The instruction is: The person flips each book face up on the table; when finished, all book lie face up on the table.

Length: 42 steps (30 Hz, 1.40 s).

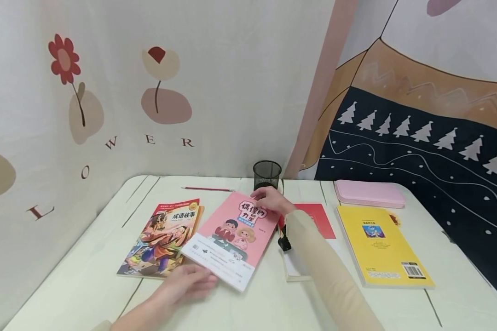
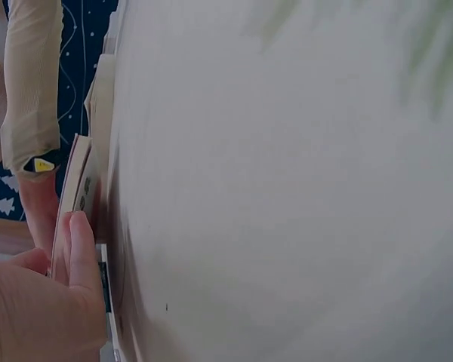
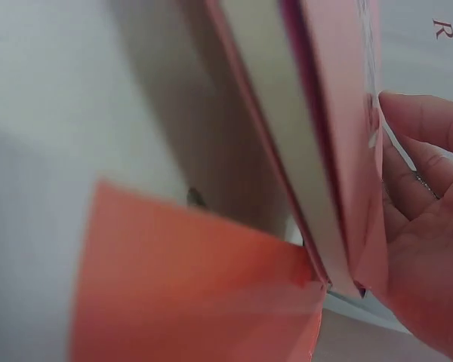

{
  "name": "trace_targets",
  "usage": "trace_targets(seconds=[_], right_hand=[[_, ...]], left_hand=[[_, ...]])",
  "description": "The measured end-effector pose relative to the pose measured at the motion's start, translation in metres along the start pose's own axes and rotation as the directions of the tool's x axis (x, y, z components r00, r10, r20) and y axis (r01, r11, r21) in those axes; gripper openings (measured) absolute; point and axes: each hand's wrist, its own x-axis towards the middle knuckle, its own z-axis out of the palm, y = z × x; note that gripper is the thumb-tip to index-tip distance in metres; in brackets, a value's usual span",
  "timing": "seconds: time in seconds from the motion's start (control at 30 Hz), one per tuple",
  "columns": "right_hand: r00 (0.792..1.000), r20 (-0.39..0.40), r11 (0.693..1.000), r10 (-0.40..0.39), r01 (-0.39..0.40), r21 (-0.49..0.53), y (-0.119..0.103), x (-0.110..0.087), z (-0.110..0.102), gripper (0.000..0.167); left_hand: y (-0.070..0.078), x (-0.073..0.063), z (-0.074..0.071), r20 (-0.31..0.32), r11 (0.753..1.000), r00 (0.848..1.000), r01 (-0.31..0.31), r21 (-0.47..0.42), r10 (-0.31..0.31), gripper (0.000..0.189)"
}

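Observation:
My right hand (image 1: 271, 201) grips the pink book (image 1: 236, 230) at its upper right corner, and the book is tilted off the table. Its thick page edge (image 3: 287, 143) shows in the right wrist view. My left hand (image 1: 186, 282) is at the lower edge of that book, its fingers fairly straight; in the left wrist view these fingers (image 2: 81, 253) lie alongside the book's end. A colourful picture book (image 1: 161, 243) lies to the left. A red and white book (image 1: 319, 220) is partly hidden behind the right forearm.
A yellow book (image 1: 383, 248) lies at the right, with a pink case (image 1: 370, 193) behind it. At the back stand a black mesh pen holder (image 1: 267, 172) and, left of it, a red pencil (image 1: 209, 189) lying flat. A printed cloth (image 1: 232, 92) hangs behind the table.

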Motion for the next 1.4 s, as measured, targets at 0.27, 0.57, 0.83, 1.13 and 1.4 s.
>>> trace_targets(seconds=[0.27, 0.57, 0.83, 1.13, 1.4], right_hand=[[0.999, 0.046, 0.996, -0.022, 0.026, -0.085, 0.000, 0.007, 0.006, 0.029], [0.992, 0.114, 0.988, -0.046, 0.062, -0.138, -0.002, 0.008, 0.011, 0.028], [0.996, 0.089, 0.994, -0.010, 0.020, -0.112, -0.011, -0.002, -0.001, 0.033], [0.989, -0.069, 0.989, 0.131, -0.135, -0.059, -0.009, -0.017, -0.017, 0.028], [0.971, -0.100, 0.975, 0.217, -0.221, -0.030, -0.002, -0.037, -0.020, 0.028]], left_hand=[[-0.008, -0.005, 0.006, 0.129, 0.999, 0.992, 0.014, -0.033, -0.010, 0.036], [-0.009, -0.008, 0.008, 0.173, 0.998, 0.983, 0.063, -0.016, -0.059, 0.034], [0.001, -0.001, 0.004, 0.147, 0.978, 0.987, 0.030, 0.208, -0.061, 0.034], [0.025, 0.012, -0.004, 0.104, 0.933, 0.989, -0.135, 0.334, 0.105, 0.038], [0.038, 0.027, -0.012, -0.035, 0.808, 0.963, -0.205, 0.552, 0.268, 0.030]])
